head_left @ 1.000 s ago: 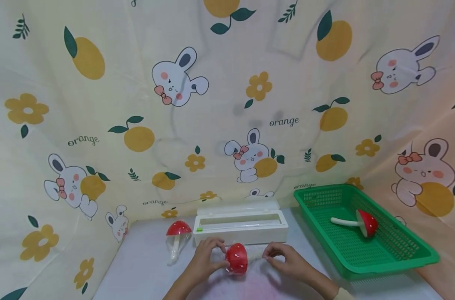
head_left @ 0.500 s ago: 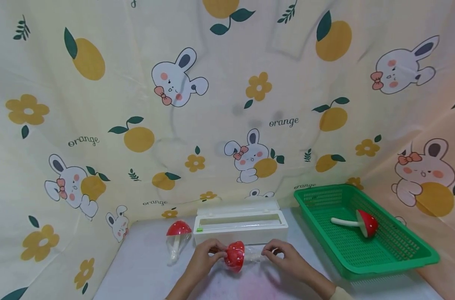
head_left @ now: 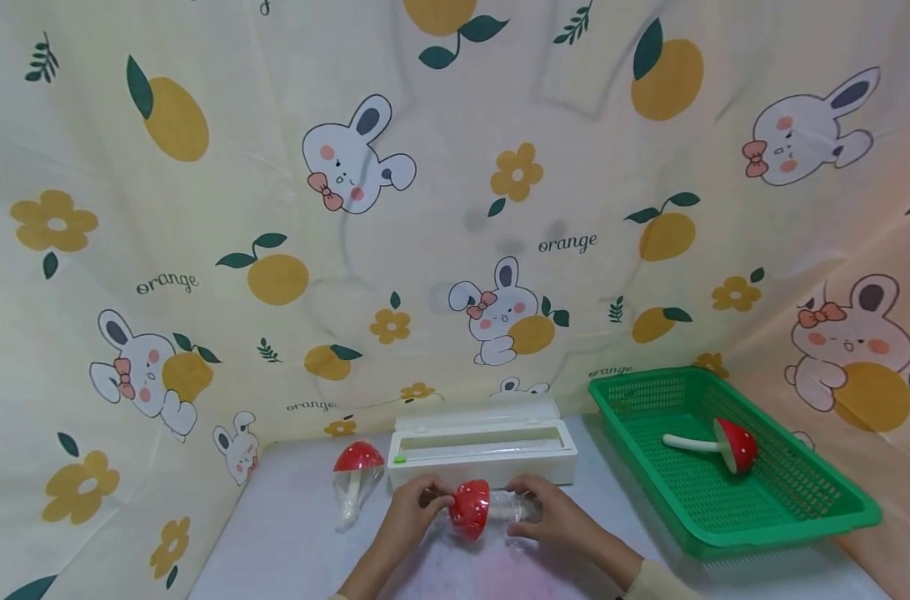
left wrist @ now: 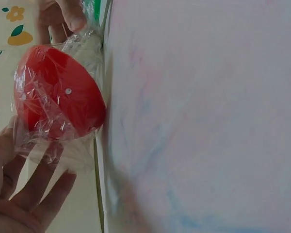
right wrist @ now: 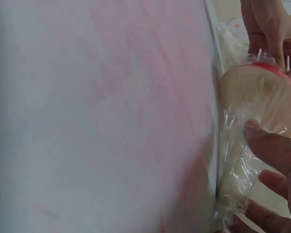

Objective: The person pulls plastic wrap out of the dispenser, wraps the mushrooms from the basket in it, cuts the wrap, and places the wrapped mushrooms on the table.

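A toy mushroom [head_left: 471, 510] with a red white-dotted cap lies sideways between my hands, wrapped in clear cling film. My left hand [head_left: 413, 512] pinches the film at the cap's top; in the left wrist view that hand [left wrist: 24, 194] has its other fingers spread below the red cap [left wrist: 60, 94]. On the stem side, my right hand [head_left: 548, 512] holds the film-covered stem [head_left: 505, 506] between thumb and fingers. The right wrist view shows the right thumb [right wrist: 271, 145] on the film near the cap's pale underside [right wrist: 257, 92].
Behind the hands stands a white cling film dispenser [head_left: 485, 468], lid up, with a green slider at its left. A second film-wrapped mushroom [head_left: 356, 471] lies to the left. At right, a green basket [head_left: 770, 533] holds an unwrapped mushroom [head_left: 736, 446]. A printed curtain [head_left: 455, 208] hangs behind.
My right hand has moved from pinching the film at the stem's end to gripping round the stem. The left fingers have shifted from spanning the cap to pinching at its top.
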A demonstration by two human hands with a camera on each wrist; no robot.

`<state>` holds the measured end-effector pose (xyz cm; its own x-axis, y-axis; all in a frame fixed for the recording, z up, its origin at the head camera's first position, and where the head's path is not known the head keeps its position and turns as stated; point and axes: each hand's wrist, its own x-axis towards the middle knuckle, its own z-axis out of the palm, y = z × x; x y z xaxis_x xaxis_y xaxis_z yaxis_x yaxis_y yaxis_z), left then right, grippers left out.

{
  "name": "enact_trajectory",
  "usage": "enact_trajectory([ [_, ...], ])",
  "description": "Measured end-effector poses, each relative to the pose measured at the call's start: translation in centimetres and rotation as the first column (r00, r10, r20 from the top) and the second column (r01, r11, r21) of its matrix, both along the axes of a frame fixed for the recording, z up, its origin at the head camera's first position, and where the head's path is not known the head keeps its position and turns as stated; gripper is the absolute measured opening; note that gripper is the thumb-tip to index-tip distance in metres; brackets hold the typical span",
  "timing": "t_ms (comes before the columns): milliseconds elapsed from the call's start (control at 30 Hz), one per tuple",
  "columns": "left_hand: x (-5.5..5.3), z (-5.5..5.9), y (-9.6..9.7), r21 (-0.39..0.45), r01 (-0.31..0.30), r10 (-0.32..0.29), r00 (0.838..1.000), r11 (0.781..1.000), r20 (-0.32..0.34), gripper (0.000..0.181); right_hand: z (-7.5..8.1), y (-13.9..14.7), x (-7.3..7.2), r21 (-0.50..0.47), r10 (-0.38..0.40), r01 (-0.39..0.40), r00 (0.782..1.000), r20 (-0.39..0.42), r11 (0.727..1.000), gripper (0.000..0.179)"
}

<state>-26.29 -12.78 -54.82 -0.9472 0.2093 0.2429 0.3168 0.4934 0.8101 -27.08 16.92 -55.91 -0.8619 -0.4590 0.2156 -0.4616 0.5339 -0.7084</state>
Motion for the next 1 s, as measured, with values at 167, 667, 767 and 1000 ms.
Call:
enact_trajectory([
  [167,-0.1,-0.1,0.3,0.025,-0.04,0.04,0.999,0.999,0.004,0.013,-0.1,-0.1,-0.3,0.024,0.028,-0.027,0.999,-0.022,0.999,0.051],
  [667,-0.4,-0.1,0.2,0.08,-0.078,0.075,0.996,0.994,0.039,0.011,-0.5,-0.3,-0.4,-0.014,-0.019,0.018,0.998,-0.062,1.0,0.005],
  [767,-0.3,-0.1,-0.5,0.115,0.006,-0.017,0.996,0.993,0.09,0.025,-0.5,0.0,-0.4,-0.027,-0.01,0.009,0.998,-0.068,1.0,0.006],
  [1000,-0.1,0.0,-1.6,0.156,0.122,-0.142,0.983,0.98,0.12,0.049,0.1,0.2,-0.7,-0.02,-0.052,0.052,0.999,0.016,0.998,0.008],
])
